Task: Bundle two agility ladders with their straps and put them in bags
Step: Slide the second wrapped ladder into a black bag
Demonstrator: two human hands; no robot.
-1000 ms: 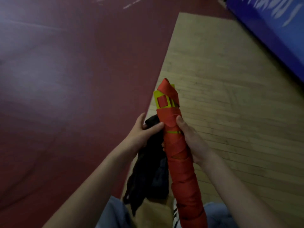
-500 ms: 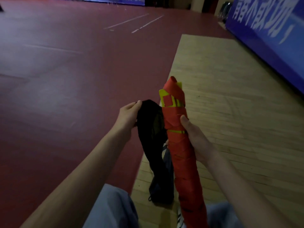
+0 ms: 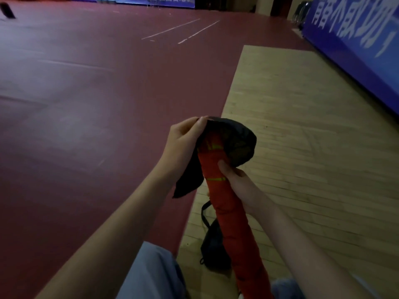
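A rolled agility ladder (image 3: pixel 228 212), bound in red strap with yellow rungs showing through, stands upright in front of me. My right hand (image 3: pixel 235 178) grips it near its upper part, thumb across the red strap. A black mesh bag (image 3: pixel 235 143) is draped over the top end of the roll, hiding the tip. My left hand (image 3: pixel 185 139) pinches the bag's rim at the left of the roll. A loose flap of the bag hangs down below my left wrist.
A second dark bag (image 3: pixel 213 249) with a cord lies on the wooden floor (image 3: pixel 302 147) by my knees. Red sports flooring (image 3: pixel 97 104) spreads to the left. A blue banner wall (image 3: pixel 356 50) runs along the right.
My left hand has lifted the black bag from beside the roll and pulled its mouth over the roll's top end. The right hand keeps its grip on the roll.
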